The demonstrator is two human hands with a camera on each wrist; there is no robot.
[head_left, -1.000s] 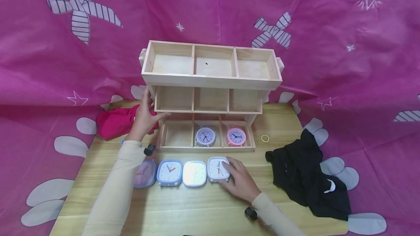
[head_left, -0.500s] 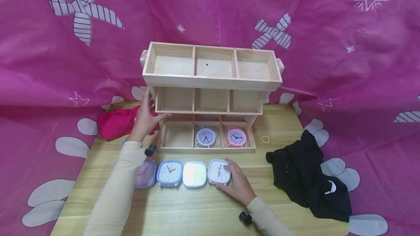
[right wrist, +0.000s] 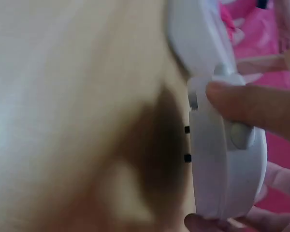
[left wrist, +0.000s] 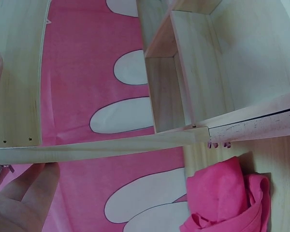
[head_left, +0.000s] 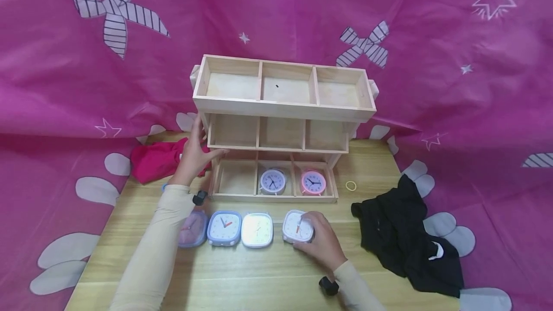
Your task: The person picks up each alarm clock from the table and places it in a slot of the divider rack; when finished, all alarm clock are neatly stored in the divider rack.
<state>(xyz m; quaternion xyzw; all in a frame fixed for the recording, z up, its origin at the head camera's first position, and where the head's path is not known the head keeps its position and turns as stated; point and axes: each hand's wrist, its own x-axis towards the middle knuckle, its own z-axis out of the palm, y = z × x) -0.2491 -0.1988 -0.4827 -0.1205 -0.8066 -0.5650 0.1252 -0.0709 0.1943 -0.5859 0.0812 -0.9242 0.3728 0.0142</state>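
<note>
My right hand [head_left: 324, 244] grips a white square alarm clock [head_left: 297, 226], thumb and fingers at its edges. In the right wrist view the clock [right wrist: 210, 169] is slightly off the table, its shadow beside it. My left hand [head_left: 192, 160] holds the left side of a three-tier wooden storage box [head_left: 282, 108]. In the left wrist view its fingers [left wrist: 41, 191] press under a wooden strut [left wrist: 101, 149]. On the bottom tier sit a round lavender clock [head_left: 273, 181], in the middle compartment, and a round pink clock [head_left: 313, 183], in the right one.
Left of my right hand stand a white clock [head_left: 257, 230], a blue clock [head_left: 224, 228] and a purple clock [head_left: 193, 229] partly behind my sleeve. Red cloth [head_left: 153, 160] lies left, black cloth [head_left: 402, 229] right. A yellow ring [head_left: 351, 186] lies beside the box.
My right hand has taken hold of the rightmost white alarm clock and moved it right, away from the row. The left hand stays at the box.
</note>
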